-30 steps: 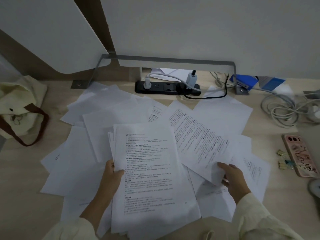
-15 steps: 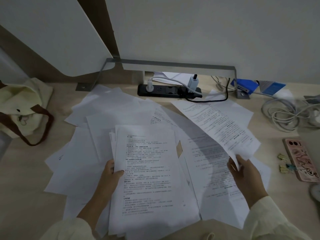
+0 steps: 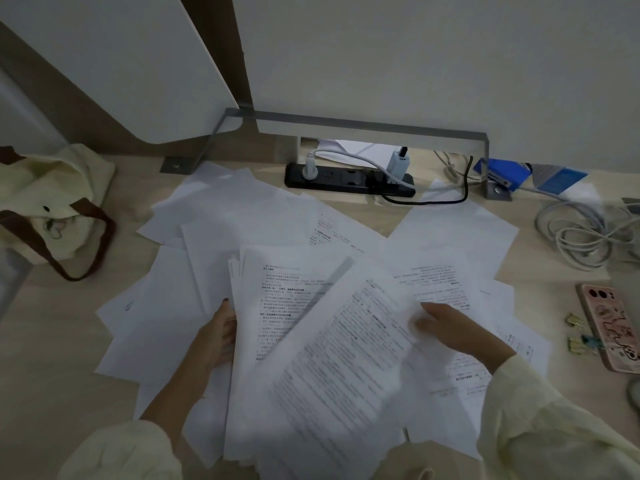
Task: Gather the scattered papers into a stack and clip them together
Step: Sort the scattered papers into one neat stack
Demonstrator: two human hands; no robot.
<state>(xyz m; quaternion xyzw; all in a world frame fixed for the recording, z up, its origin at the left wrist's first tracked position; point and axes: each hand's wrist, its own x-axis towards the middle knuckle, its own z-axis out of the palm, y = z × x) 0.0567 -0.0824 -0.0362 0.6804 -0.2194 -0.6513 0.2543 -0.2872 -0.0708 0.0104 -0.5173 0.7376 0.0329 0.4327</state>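
- The gathered stack (image 3: 277, 341) lies at the desk's (image 3: 52, 393) near centre, with the left hand (image 3: 216, 336) gripping its left edge.
- The right hand (image 3: 450, 327) pinches a printed sheet (image 3: 346, 358), tilted across the stack.
- Loose papers (image 3: 225, 209) fan around.
- Binder clips (image 3: 576, 332) sit beside a phone (image 3: 609, 327) at right.

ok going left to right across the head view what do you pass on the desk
tote bag → left hand holding the paper stack → printed sheet carried by the right hand → binder clips → phone at the right edge
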